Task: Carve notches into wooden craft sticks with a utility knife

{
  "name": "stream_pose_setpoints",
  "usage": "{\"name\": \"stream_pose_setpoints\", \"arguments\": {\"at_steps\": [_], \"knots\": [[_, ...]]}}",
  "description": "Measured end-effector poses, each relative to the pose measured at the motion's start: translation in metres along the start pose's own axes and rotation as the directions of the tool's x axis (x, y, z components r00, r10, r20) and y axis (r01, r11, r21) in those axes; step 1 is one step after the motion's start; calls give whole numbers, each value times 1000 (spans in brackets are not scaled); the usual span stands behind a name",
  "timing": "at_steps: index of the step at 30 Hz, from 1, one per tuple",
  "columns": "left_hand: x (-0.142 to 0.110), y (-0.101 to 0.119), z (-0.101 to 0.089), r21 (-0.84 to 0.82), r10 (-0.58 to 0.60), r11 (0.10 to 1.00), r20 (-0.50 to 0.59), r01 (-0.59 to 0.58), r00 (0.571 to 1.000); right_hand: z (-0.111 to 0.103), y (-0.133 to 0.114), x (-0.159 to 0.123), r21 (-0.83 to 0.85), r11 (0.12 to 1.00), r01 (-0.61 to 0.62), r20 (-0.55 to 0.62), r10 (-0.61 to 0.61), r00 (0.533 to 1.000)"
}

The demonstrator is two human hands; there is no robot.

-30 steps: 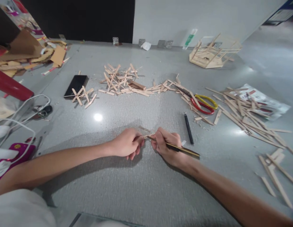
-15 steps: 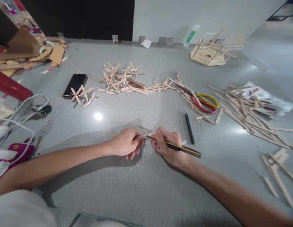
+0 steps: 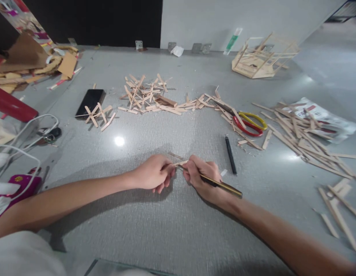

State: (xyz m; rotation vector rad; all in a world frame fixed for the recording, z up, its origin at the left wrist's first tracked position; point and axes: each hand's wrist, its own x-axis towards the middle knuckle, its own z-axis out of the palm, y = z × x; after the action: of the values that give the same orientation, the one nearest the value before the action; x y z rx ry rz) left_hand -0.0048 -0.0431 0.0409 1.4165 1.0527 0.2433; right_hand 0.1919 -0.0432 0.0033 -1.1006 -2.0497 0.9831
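Pinching a thin stick [image 3: 182, 163] in the curled-up left hand [image 3: 155, 172], out over the table [image 3: 137, 230]; gripping a knife [image 3: 221, 185], seemingly, tight in the right hand [image 3: 206, 168], tip right by the wood. Could skid if pressed too hard and nick nearby left fingertips. Can't make out the blade's edge or either stick end, tucked behind fingers.
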Motion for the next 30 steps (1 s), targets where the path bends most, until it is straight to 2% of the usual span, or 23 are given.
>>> {"name": "stream_pose_setpoints", "arguments": {"at_steps": [5,10,15,22,24,27,28,30], "knots": [[-1,4,-1,-28,-18,999,7,18,1000,0,1,-1,-70,997,31,71,-26,997],[0,2,-1,-31,-26,999,17,26,1000,0,2,2,34,999,-40,38,39,998],[0,2,-1,-26,2,1000,13,-1,1000,1,-2,4,-37,999,-7,61,10,998],[-1,0,0,-26,-3,1000,11,4,1000,0,-5,9,37,999,-17,10,17,1000],[-2,-2,3,-6,17,1000,-4,-17,1000,-1,-5,8,-4,999,37,9,-37,999],[-5,-6,10,84,110,991,-73,-104,991,-2,-3,0,-147,963,224,-7,-227,974],[-7,-8,11,167,172,974,-113,-152,978,-2,-1,-3,-195,935,295,-17,-304,953],[-9,-11,13,389,325,893,-208,-227,922,-2,4,-8,-267,873,407,-39,-432,901]]}}
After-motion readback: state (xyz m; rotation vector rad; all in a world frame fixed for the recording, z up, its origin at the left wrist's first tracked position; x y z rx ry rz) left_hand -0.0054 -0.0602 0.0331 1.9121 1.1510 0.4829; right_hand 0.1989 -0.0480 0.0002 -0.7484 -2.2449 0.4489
